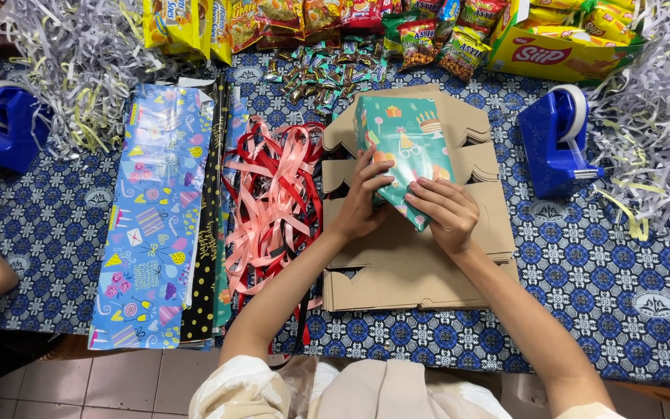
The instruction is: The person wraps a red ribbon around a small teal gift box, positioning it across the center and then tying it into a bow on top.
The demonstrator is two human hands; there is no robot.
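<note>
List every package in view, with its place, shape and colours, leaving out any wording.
Gift-wrapped box: centre, on flat cardboard boxes, held by left hand and right hand; teal with party prints.
Snack packets: far edge; small green, red and yellow bags.
Yellow snack bags: far left; tall.
Yellow carton: far right; open, red patch.
Small candies: far centre; shiny green wrappers.

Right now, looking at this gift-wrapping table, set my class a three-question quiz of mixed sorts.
1. True or false: both hands press on the teal wrapped box.
2. What lies directly under that box? A) shredded paper B) flat cardboard boxes C) ribbons
3. Fill in: the pile of red and pink ribbons lies to the person's ____ of the box.

Key:
1. True: the left hand and right hand both rest on it.
2. B, the flat cardboard boxes.
3. Left.
</note>
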